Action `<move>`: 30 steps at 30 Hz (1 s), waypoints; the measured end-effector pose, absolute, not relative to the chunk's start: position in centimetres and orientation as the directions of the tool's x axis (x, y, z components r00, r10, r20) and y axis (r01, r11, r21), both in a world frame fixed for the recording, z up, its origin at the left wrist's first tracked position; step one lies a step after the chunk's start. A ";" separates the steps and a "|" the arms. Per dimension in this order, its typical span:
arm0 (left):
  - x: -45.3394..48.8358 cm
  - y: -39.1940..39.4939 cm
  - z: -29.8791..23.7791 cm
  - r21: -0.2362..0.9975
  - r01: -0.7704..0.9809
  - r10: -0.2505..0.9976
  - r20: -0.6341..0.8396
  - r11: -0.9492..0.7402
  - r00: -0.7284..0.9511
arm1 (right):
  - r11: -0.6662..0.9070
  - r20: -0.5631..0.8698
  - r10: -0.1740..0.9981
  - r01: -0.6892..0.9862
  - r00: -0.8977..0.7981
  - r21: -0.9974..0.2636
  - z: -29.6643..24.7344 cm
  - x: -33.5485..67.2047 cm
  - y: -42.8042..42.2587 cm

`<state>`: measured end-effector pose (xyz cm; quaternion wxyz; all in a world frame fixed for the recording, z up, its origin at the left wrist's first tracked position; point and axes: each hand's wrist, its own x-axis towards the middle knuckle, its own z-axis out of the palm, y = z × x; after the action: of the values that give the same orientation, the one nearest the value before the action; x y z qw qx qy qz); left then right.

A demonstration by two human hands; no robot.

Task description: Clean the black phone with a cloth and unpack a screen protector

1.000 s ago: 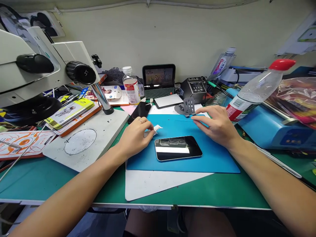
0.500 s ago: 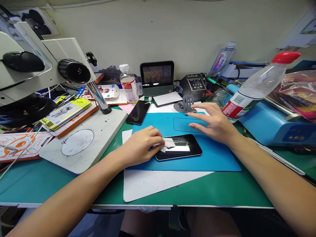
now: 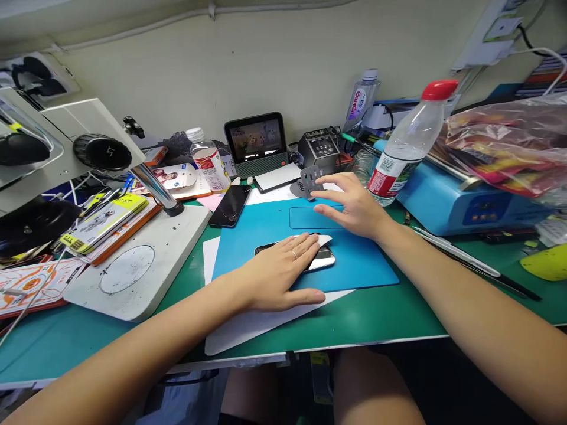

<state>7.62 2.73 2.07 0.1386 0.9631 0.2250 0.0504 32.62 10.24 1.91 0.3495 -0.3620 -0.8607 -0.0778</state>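
Observation:
A smartphone [image 3: 326, 261] lies face up on the blue mat [image 3: 349, 271], mostly covered by my left hand [image 3: 281, 265]. That hand is laid flat over the screen, fingers stretched out and thumb apart. A corner of white tissue [image 3: 325, 239] sticks out beyond its fingertips; the remainder is hidden beneath them. My right hand [image 3: 352, 203] hovers above the mat's back right part, fingers spread and holding nothing I can see. Close to its fingertips stands a small grey slotted stand [image 3: 309, 182].
Another dark phone [image 3: 230, 205] lies at the mat's back left. A microscope base [image 3: 137, 274] stands to the left. A red-capped bottle [image 3: 392, 171] and a blue machine [image 3: 469, 203] stand to the right. A screen device [image 3: 257, 141] stands by the wall.
My left hand has gone from pinching the tissue at the phone's left end to lying flat across the phone. The view has swung right; my right hand stays raised and spread.

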 end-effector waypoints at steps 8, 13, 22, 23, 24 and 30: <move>6.8 -0.1 2.7 0.279 0.462 0.490 0.033 -0.842 0.871 | 0.720 0.675 0.596 0.662 -0.435 -0.209 2.1 33.0 10.0; 3.6 -1.8 3.8 0.249 0.458 0.482 0.043 -0.853 0.875 | 0.725 0.673 0.605 0.646 -0.427 -0.241 2.1 33.1 10.0; 1.7 -0.5 2.4 0.355 0.604 0.697 0.264 -0.713 0.667 | 0.700 0.643 0.643 0.659 -0.416 -0.274 2.2 33.1 10.0; 1.7 -0.3 2.5 0.405 0.604 0.722 0.284 -0.687 0.631 | 0.698 0.638 0.647 0.660 -0.417 -0.277 2.2 33.1 10.1; 1.6 -0.1 2.8 0.459 0.603 0.752 0.297 -0.653 0.588 | 0.697 0.636 0.650 0.660 -0.416 -0.281 2.2 33.1 10.1; 1.7 0.7 5.8 0.771 0.457 0.893 0.337 -0.444 0.298 | 0.675 0.620 0.694 0.632 -0.367 -0.381 2.4 32.7 10.1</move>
<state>1.74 0.74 5.78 0.2803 0.7554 0.4467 0.3890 32.73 10.14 2.41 0.3944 -0.4014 -0.8257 0.0393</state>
